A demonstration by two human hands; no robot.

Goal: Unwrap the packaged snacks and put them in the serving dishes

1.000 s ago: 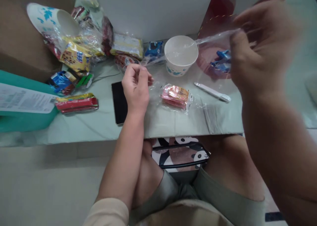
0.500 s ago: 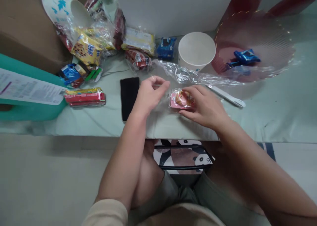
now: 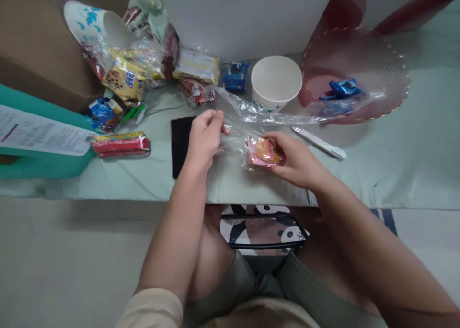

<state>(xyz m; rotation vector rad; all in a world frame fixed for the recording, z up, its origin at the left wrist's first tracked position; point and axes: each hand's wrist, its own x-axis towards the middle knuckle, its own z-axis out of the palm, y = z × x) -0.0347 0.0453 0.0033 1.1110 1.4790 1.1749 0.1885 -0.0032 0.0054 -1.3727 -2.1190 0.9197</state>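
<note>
My right hand (image 3: 294, 160) grips a pink snack packet (image 3: 264, 152) with a picture of a biscuit on it, thumb and fingers around its right side. Clear plastic wrap (image 3: 235, 139) spreads from the packet's left side toward my left hand. My left hand (image 3: 206, 134) is closed, pinching the edge of this plastic. Just behind both hands, a long crumpled strip of clear plastic (image 3: 266, 113) stretches across to the pink bowl (image 3: 384, 103). A black phone (image 3: 179, 143) lies partly under my left wrist.
A white paper tub (image 3: 276, 81) stands behind my hands, with a white cutter-like tool (image 3: 319, 142) to the right. Blue packets (image 3: 347, 87) lie in the bowl. At the left are a snack pile (image 3: 125, 74), a red packet (image 3: 122, 145) and a teal container (image 3: 43, 165).
My left hand has closed on the clear plastic and moved slightly left, drawing it out between the hands. The pink packet is tilted up a little in my right hand. The view has shifted slightly.
</note>
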